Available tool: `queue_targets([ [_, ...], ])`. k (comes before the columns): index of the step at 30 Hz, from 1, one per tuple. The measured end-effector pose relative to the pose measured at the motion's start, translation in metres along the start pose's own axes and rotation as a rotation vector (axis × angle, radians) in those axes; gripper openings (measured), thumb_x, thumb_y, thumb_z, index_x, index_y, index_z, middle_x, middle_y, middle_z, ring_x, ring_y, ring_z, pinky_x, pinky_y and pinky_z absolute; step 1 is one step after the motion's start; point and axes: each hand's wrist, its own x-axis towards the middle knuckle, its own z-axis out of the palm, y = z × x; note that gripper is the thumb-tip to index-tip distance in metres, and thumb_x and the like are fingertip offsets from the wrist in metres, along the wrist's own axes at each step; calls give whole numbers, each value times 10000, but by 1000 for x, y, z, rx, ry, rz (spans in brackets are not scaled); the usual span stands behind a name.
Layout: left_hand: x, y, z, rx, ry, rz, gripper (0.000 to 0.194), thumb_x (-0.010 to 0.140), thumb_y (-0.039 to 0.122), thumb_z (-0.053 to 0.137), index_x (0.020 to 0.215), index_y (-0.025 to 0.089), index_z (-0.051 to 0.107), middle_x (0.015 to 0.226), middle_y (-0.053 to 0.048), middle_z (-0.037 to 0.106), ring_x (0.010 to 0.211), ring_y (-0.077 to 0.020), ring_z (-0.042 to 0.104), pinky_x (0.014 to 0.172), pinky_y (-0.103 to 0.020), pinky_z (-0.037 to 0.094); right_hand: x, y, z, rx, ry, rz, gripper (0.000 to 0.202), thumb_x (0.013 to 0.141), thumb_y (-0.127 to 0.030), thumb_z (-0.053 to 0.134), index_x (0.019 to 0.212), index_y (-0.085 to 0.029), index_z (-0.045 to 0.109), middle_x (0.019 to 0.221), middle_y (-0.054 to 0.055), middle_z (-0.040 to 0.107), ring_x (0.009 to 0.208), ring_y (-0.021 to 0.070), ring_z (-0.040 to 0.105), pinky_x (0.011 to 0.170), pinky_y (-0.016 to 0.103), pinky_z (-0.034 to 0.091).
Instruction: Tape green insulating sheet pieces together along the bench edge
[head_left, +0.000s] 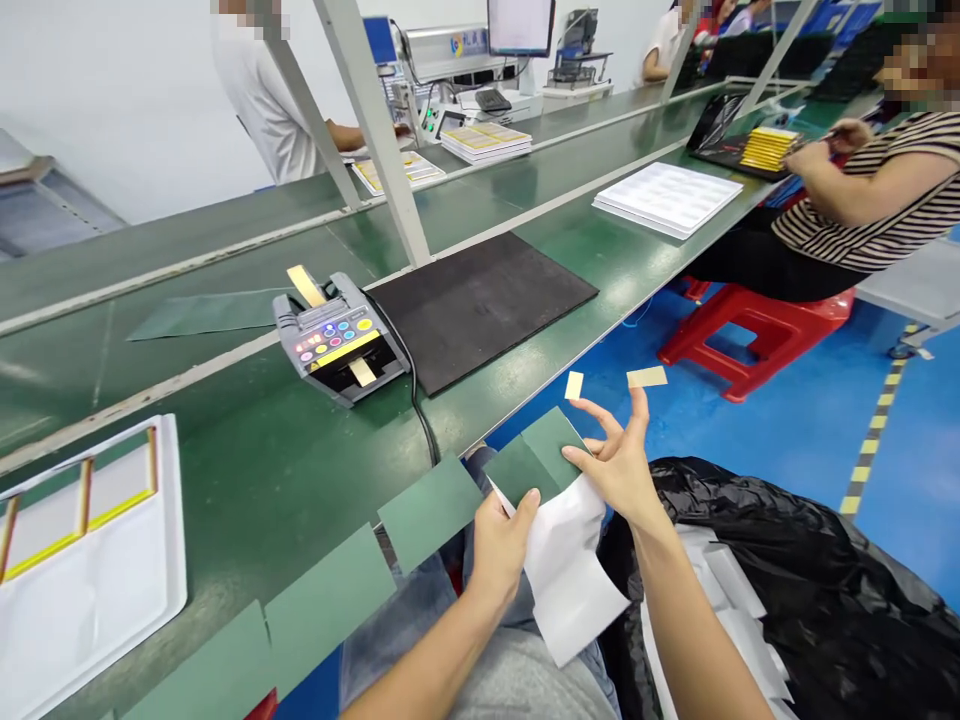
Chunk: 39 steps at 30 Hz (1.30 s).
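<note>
Between my hands is a green sheet (534, 455) with a crease or seam across it, the end of a strip of green sheets (330, 605) running along the table edge to the lower left. My left hand (501, 545) pinches its near edge, thumb on top. My right hand (621, 462) grips its right side with the thumb and lower fingers. Two raised fingertips of that hand each carry a piece of pale yellow tape: a short piece (574, 386) and a longer piece (648, 377). White backing paper (566, 570) hangs creased below the green sheet.
A tape dispenser (337, 340) with lit buttons stands beside a black mat (491, 305). At left lies a white tray (142, 560) with yellow-edged pieces. A black bag (810, 580) holding white paper is at lower right. A co-worker sits on a red stool (757, 325).
</note>
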Motion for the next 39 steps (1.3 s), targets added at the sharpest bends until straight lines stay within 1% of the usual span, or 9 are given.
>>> queue_targets([
  [4,5,2,7,-71,124,-14,363,750,356,701,1046,150,662,1098,-108,699,1047,-247,625,928,-350,458,7,9,11,-60,35,-103,958,732,-261,727,1374,-439,37,1316,78,461,423,18,462,439,227,508],
  [7,8,7,11,-127,206,-54,317,801,395,636,988,141,670,1099,-131,694,1064,-256,619,935,-358,459,15,19,18,-54,34,-128,887,765,-227,682,1365,-430,61,1300,67,470,426,12,472,446,212,501],
  [9,7,9,13,-168,224,-79,305,821,393,607,972,134,666,1069,-141,702,1038,-262,633,912,-366,477,22,27,21,-56,35,-126,873,774,-229,666,1372,-414,57,1298,71,472,448,24,508,469,223,520],
  [14,-2,8,15,-275,226,-145,278,819,292,615,1065,164,622,1022,-98,718,988,-229,660,871,-328,499,37,41,23,-92,37,-123,901,769,-235,655,1393,-388,24,1303,82,479,454,39,534,476,234,532],
  [19,-2,6,13,-310,283,-234,228,831,326,599,944,134,648,917,-121,733,892,-235,688,787,-311,527,40,51,25,-189,44,-135,872,778,-212,629,1407,-390,51,1273,61,515,420,33,489,403,205,454],
  [24,0,8,11,-313,341,-286,238,849,350,567,907,133,645,846,-114,734,825,-225,697,725,-290,535,39,56,26,-305,83,-142,879,779,-192,606,1418,-381,31,1256,57,534,390,22,430,364,189,374],
  [29,2,10,10,-316,355,-324,232,833,356,584,844,130,638,768,-105,731,757,-219,701,696,-289,535,38,49,25,-412,65,-143,885,782,-179,584,1427,-369,9,1262,63,535,377,21,393,373,204,375],
  [33,2,9,7,-302,351,-315,262,812,395,607,806,135,639,739,-99,729,765,-230,700,715,-302,532,35,44,25,-484,48,-161,852,793,-189,568,1433,-356,31,1261,69,539,364,20,363,395,223,403],
  [39,-10,1,0,-274,250,-236,348,820,453,585,948,144,681,940,-110,735,914,-232,679,832,-309,498,31,44,22,-490,67,-109,884,788,-240,603,1433,-351,10,1239,73,547,382,38,444,417,238,440],
])
